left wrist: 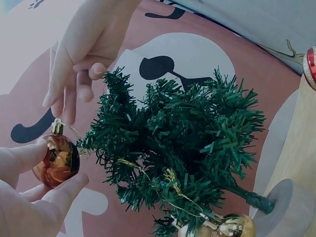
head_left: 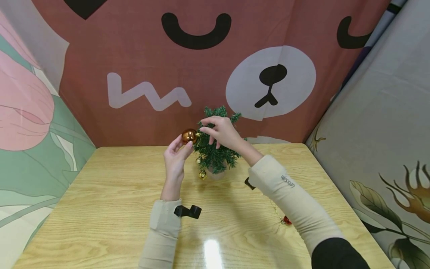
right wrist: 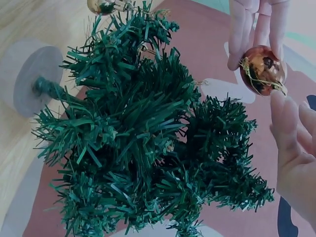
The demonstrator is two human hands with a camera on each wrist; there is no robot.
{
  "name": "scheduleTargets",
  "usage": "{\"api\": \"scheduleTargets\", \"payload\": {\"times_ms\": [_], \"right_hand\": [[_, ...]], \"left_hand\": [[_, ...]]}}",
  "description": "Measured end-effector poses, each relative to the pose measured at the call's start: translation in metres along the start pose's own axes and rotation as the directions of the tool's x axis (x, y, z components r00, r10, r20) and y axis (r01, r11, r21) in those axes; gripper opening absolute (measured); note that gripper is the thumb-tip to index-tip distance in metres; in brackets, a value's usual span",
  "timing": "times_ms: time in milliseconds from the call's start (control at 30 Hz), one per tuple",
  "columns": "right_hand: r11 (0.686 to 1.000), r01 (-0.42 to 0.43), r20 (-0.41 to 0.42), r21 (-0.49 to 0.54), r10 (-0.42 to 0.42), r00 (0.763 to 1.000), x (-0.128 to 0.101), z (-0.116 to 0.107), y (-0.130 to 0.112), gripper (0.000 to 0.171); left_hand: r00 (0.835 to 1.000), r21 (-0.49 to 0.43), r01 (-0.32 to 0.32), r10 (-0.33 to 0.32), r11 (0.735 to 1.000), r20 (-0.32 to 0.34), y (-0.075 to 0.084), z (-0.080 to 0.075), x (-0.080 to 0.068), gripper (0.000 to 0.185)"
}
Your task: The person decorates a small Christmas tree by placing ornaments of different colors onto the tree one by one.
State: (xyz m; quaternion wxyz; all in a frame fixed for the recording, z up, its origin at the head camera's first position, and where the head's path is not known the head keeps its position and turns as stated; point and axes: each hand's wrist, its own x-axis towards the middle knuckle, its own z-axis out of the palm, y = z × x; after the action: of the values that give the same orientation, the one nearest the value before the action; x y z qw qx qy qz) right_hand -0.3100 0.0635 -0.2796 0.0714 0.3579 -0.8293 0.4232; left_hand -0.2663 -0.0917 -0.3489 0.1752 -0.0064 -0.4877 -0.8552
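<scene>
Here my left hand (head_left: 174, 158) pinched the copper bauble (head_left: 189, 136), cap pointing right toward the upright tree (head_left: 215, 149); my right hand (head_left: 220, 132), fingers loosely open, touched its left branches.

Both forearms wear cream sleeves (head_left: 295, 198); the right bears small grey lettering (head_left: 288, 182). Black camera mounts (head_left: 188, 211) sit at each wrist; a black upper sleeve (head_left: 339, 254) follows.

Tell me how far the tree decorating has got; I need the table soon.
Done: two small gold baubles hang low on the little tree. In hand: the left hand holds a copper bauble at a left branch, while the right hand works at its hanging loop. Left: a red ornament lies on the table, unhung.
</scene>
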Motion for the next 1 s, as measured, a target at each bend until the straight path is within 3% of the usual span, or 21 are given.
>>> {"api": "scheduleTargets", "payload": {"times_ms": [233, 500, 700, 867, 1000], "right_hand": [[0.971, -0.191, 0.113, 0.143, 0.176, 0.978, 0.001, 0.004, -0.002, 0.043], [0.889, -0.284, 0.113, 0.358, 0.260, 0.959, 0.003, 0.013, 0.000, 0.039], [0.841, -0.337, 0.118, 0.424, 0.317, 0.941, 0.004, 0.015, 0.001, 0.035], [0.840, -0.356, 0.122, 0.409, 0.337, 0.934, 0.004, 0.016, 0.002, 0.025], [0.867, -0.357, 0.105, 0.348, 0.343, 0.934, 0.003, 0.015, 0.000, 0.016]], "left_hand": [[1.000, -0.027, 0.001, -0.001, 1.000, 0.001, 0.001, 0.001, 0.001, 0.041], [1.000, -0.034, -0.002, 0.002, 0.999, 0.000, 0.002, 0.002, 0.001, 0.040], [1.000, -0.034, -0.010, 0.010, 0.999, -0.006, 0.003, 0.003, 0.000, 0.040], [1.000, -0.047, -0.021, 0.021, 0.999, -0.007, 0.003, 0.001, 0.000, 0.040], [1.000, -0.045, -0.013, 0.012, 0.999, -0.017, 0.003, -0.001, 0.000, 0.041]]}}
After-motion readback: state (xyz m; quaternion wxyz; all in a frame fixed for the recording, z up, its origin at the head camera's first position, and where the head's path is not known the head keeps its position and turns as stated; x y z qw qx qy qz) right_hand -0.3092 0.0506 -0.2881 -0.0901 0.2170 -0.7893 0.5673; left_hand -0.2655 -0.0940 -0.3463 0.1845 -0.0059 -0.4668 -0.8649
